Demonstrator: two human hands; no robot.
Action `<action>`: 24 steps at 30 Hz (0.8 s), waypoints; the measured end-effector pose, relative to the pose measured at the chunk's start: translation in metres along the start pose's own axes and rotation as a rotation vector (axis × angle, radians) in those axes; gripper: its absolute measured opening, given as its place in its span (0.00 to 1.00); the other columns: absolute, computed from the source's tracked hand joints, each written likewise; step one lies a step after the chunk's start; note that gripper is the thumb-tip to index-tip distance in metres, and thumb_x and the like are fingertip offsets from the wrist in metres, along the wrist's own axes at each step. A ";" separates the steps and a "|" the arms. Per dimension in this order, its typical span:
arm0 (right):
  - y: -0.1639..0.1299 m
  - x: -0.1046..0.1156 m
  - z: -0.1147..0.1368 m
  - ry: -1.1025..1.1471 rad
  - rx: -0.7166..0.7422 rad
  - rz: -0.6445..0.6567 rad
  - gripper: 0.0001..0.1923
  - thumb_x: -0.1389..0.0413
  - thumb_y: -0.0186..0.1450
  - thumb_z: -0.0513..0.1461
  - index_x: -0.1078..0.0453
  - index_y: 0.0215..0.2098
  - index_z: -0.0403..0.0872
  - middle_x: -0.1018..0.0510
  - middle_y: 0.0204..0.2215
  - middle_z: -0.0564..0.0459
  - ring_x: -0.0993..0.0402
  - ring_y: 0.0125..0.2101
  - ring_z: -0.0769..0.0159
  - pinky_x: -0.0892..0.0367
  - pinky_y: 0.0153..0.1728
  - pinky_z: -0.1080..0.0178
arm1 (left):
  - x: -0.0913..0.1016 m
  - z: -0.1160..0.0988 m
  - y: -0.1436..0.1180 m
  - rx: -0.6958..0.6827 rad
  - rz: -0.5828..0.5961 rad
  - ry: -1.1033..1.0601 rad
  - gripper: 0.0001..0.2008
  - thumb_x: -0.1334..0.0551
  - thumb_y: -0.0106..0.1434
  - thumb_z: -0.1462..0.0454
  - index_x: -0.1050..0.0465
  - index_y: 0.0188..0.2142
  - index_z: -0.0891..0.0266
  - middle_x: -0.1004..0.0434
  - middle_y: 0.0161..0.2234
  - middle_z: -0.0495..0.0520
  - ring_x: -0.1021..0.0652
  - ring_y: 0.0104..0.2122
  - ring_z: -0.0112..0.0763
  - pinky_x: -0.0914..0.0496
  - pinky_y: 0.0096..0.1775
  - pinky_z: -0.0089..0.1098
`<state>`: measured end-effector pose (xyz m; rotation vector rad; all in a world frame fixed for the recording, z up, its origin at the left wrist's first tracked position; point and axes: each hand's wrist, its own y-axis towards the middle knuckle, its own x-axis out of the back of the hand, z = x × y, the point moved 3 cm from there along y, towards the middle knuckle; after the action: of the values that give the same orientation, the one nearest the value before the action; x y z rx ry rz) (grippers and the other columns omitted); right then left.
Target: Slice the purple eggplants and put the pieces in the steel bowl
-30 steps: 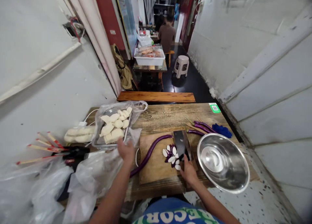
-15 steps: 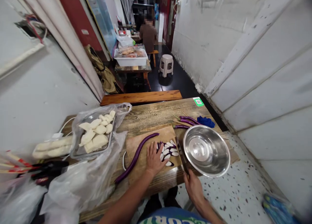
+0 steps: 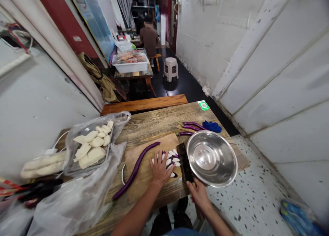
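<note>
- Here, at the far left, loose plastic bags (image 3: 74,201) lie on the tabletop (image 3: 154,121), and a tray of pale dough pieces (image 3: 89,147) in a clear bag stands behind them; they are well apart from the cutting work and do not stand in its way.
- The long purple eggplant (image 3: 136,167) lies diagonally on the cutting board (image 3: 144,176), just beside the left hand (image 3: 159,167); it is round, so I think a push of the wrist can roll it off the board.
- The left hand rests flat on the eggplant slices (image 3: 172,158), with the fingers (image 3: 157,157) spread apart and gripping nothing.
- The cleaver (image 3: 185,162) stands just to the right of those slices, and the right hand (image 3: 198,193) is closed around its handle. The blade is very near the left fingertips, so a slip toward the left could cut them.
- The steel bowl (image 3: 211,158) touches or almost touches the blade on the right. It leaves little room there, and its rim reaches near the edge of the tabletop, so a knock could tip it.
- Behind the bowl lie more thin eggplants (image 3: 191,127) and a blue cloth (image 3: 212,126).
</note>
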<state>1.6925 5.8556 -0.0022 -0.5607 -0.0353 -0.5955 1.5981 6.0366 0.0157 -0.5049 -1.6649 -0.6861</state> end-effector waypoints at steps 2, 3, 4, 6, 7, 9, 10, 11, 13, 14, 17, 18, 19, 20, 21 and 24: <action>0.001 0.002 -0.006 0.092 -0.029 0.063 0.24 0.53 0.59 0.55 0.38 0.37 0.42 0.41 0.10 0.62 0.44 0.10 0.72 0.45 0.12 0.68 | 0.001 -0.005 0.000 0.011 0.017 0.000 0.32 0.44 0.57 0.48 0.45 0.60 0.51 0.49 0.62 0.56 0.51 0.61 0.52 0.61 0.56 0.60; 0.001 0.003 -0.008 0.116 -0.030 0.084 0.23 0.52 0.59 0.55 0.39 0.35 0.43 0.41 0.10 0.63 0.45 0.10 0.73 0.46 0.12 0.69 | 0.001 -0.007 0.001 0.019 0.023 0.001 0.32 0.44 0.57 0.48 0.45 0.60 0.50 0.49 0.62 0.56 0.52 0.61 0.52 0.62 0.55 0.60; 0.002 0.003 -0.009 0.133 -0.027 0.102 0.22 0.51 0.58 0.55 0.39 0.32 0.43 0.41 0.10 0.63 0.46 0.09 0.73 0.46 0.12 0.69 | 0.001 -0.008 0.001 0.029 0.027 0.001 0.32 0.44 0.57 0.48 0.45 0.60 0.50 0.49 0.62 0.56 0.52 0.61 0.52 0.62 0.55 0.61; 0.002 0.001 -0.010 0.174 -0.019 0.143 0.22 0.50 0.58 0.56 0.42 0.27 0.45 0.41 0.10 0.62 0.46 0.09 0.75 0.47 0.11 0.70 | 0.001 -0.009 0.001 0.047 0.025 -0.001 0.32 0.44 0.57 0.48 0.45 0.60 0.51 0.49 0.61 0.57 0.52 0.61 0.51 0.62 0.55 0.60; 0.003 -0.002 -0.010 0.206 -0.019 0.164 0.22 0.49 0.57 0.56 0.43 0.25 0.45 0.41 0.09 0.62 0.46 0.09 0.75 0.47 0.11 0.70 | 0.001 -0.009 0.001 0.052 0.019 -0.005 0.32 0.44 0.57 0.48 0.45 0.60 0.51 0.49 0.61 0.57 0.51 0.61 0.51 0.62 0.55 0.60; 0.003 -0.010 -0.012 0.292 -0.041 0.191 0.23 0.48 0.56 0.57 0.44 0.25 0.46 0.40 0.10 0.62 0.46 0.09 0.75 0.47 0.10 0.70 | 0.001 -0.009 0.001 0.055 0.004 -0.018 0.32 0.44 0.57 0.48 0.45 0.60 0.52 0.47 0.61 0.58 0.50 0.61 0.51 0.61 0.55 0.61; 0.003 -0.014 -0.014 0.342 -0.053 0.196 0.23 0.47 0.56 0.57 0.43 0.25 0.46 0.40 0.11 0.62 0.45 0.09 0.75 0.46 0.10 0.70 | 0.001 -0.009 0.001 0.056 -0.002 -0.026 0.32 0.44 0.57 0.48 0.45 0.60 0.52 0.47 0.60 0.58 0.49 0.60 0.51 0.61 0.55 0.61; 0.003 -0.018 -0.016 0.395 -0.066 0.197 0.23 0.46 0.56 0.56 0.43 0.26 0.46 0.39 0.12 0.62 0.44 0.10 0.75 0.44 0.10 0.69 | 0.001 -0.009 0.001 0.059 -0.007 -0.032 0.32 0.44 0.57 0.48 0.44 0.59 0.52 0.46 0.60 0.58 0.48 0.60 0.51 0.61 0.55 0.61; 0.005 -0.028 -0.021 0.478 -0.094 0.213 0.23 0.45 0.54 0.56 0.43 0.26 0.46 0.38 0.14 0.61 0.44 0.10 0.75 0.43 0.11 0.69 | -0.001 -0.010 0.001 0.078 -0.019 -0.041 0.32 0.42 0.56 0.48 0.43 0.59 0.53 0.44 0.59 0.59 0.46 0.59 0.52 0.60 0.55 0.61; 0.006 -0.032 -0.022 0.507 -0.105 0.231 0.23 0.44 0.54 0.55 0.43 0.26 0.46 0.38 0.15 0.61 0.44 0.11 0.76 0.42 0.11 0.69 | -0.002 -0.011 0.000 0.091 -0.027 -0.045 0.32 0.42 0.56 0.49 0.42 0.58 0.53 0.44 0.59 0.60 0.45 0.59 0.52 0.60 0.55 0.61; 0.012 -0.047 -0.021 0.554 -0.122 0.284 0.23 0.42 0.53 0.54 0.43 0.25 0.45 0.37 0.15 0.61 0.44 0.11 0.76 0.43 0.10 0.69 | -0.005 -0.013 0.000 0.126 -0.067 -0.066 0.30 0.42 0.56 0.50 0.40 0.57 0.56 0.42 0.58 0.61 0.44 0.58 0.50 0.59 0.56 0.59; 0.014 -0.051 -0.018 0.561 -0.125 0.298 0.23 0.42 0.52 0.54 0.43 0.25 0.45 0.37 0.15 0.62 0.44 0.10 0.76 0.44 0.10 0.69 | -0.006 -0.012 0.000 0.133 -0.083 -0.079 0.30 0.42 0.57 0.50 0.39 0.57 0.57 0.42 0.58 0.61 0.43 0.58 0.49 0.58 0.56 0.58; 0.015 -0.055 -0.015 0.566 -0.130 0.311 0.23 0.42 0.52 0.54 0.43 0.25 0.45 0.37 0.15 0.62 0.45 0.10 0.76 0.44 0.10 0.70 | -0.007 -0.011 0.000 0.140 -0.098 -0.092 0.29 0.43 0.57 0.50 0.39 0.56 0.57 0.41 0.58 0.61 0.42 0.57 0.49 0.56 0.56 0.57; 0.016 -0.059 -0.011 0.570 -0.135 0.327 0.23 0.41 0.51 0.54 0.43 0.25 0.45 0.38 0.15 0.62 0.45 0.10 0.76 0.45 0.10 0.70 | -0.008 -0.010 0.001 0.148 -0.114 -0.105 0.28 0.43 0.57 0.51 0.38 0.56 0.57 0.41 0.57 0.61 0.41 0.57 0.48 0.54 0.56 0.56; 0.017 -0.062 -0.007 0.576 -0.138 0.342 0.22 0.41 0.51 0.53 0.43 0.25 0.45 0.38 0.14 0.63 0.45 0.10 0.77 0.45 0.10 0.70 | -0.008 -0.008 0.001 0.151 -0.132 -0.118 0.27 0.43 0.58 0.51 0.38 0.55 0.57 0.41 0.57 0.61 0.40 0.56 0.47 0.51 0.56 0.54; 0.014 -0.067 0.004 0.594 -0.132 0.382 0.21 0.41 0.52 0.52 0.43 0.24 0.45 0.39 0.14 0.63 0.46 0.10 0.77 0.46 0.09 0.71 | -0.001 -0.003 0.003 0.116 -0.196 -0.174 0.25 0.42 0.58 0.52 0.35 0.53 0.59 0.40 0.56 0.62 0.38 0.56 0.45 0.44 0.54 0.48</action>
<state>1.6450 5.9027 -0.0182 -0.4832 0.6623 -0.3725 1.6024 6.0371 0.0154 -0.3280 -1.9238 -0.6990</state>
